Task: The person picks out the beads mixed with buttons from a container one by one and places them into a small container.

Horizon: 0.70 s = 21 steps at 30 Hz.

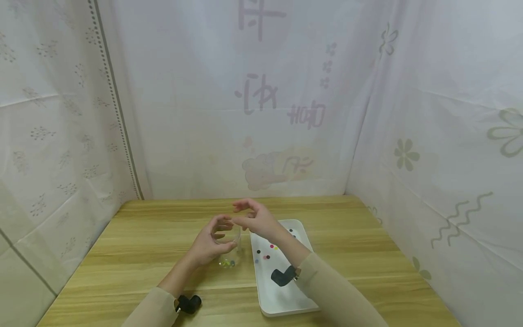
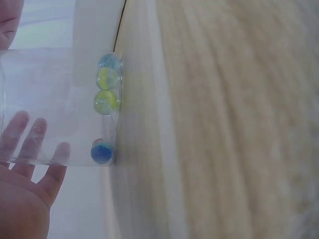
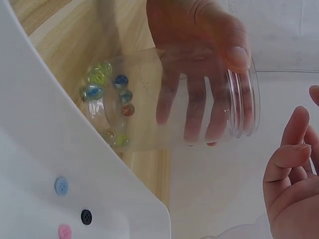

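Note:
My left hand (image 1: 206, 243) holds a clear plastic jar (image 3: 142, 94) upright on the table, its thumb and fingers round the upper part. Several glass marbles (image 3: 99, 74), in yellow-green, blue and reddish tones, lie on the jar's bottom. The jar's mouth has a threaded rim and no lid on it. My right hand (image 1: 259, 222) hovers just by the mouth, apart from the rim, fingers loosely bent. Nothing shows between its fingers in the right wrist view. To the jar's right is a white tray (image 1: 282, 299) with several small buttons in it, among them a blue button (image 3: 61, 185).
The wood-grain table (image 1: 143, 263) carries the jar and tray. Inside the tray lie a black button (image 3: 86, 217) and a pink button (image 3: 65, 231), among others; my right forearm crosses over it. Patterned white curtains (image 1: 196, 113) enclose the table's back and sides.

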Motion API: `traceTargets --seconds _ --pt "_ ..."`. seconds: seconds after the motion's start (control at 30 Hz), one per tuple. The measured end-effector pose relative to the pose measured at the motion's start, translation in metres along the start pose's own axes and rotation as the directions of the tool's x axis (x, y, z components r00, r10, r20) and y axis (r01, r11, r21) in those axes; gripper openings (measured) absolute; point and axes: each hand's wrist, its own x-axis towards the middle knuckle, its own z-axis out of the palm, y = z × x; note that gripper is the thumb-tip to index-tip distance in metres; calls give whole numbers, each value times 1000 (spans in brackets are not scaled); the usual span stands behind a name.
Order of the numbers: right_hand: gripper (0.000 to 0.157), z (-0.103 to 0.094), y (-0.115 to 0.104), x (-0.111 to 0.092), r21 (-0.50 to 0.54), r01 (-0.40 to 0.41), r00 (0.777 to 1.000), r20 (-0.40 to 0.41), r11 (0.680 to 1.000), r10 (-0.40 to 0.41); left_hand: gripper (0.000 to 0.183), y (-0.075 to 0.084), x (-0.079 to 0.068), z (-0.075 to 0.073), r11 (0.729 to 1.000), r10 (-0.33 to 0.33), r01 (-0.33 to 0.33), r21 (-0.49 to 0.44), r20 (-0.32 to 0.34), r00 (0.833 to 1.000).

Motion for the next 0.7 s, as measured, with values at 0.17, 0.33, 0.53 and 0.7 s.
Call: traceTargets --seconds 0.17,0.33,0.53,0.7 --pt "49 -3 0 -1 7 0 1000 -1 1000 0 75 0 -1 -2 1000 3 -3 5 7 1000" --pt "50 -6 1 -4 14 7 1000 8 1000 -7 82 0 -1 -6 1000 -2 2 -30 22 1000" --pt "48 -10 4 -8 16 -4 1000 5 1000 4 95 0 -3 -10 999 3 -3 -48 6 1000" --pt "45 -21 -1 -14 8 3 1000 -13 1000 -3 88 7 -6 -19 998 21 -18 53 -47 999"
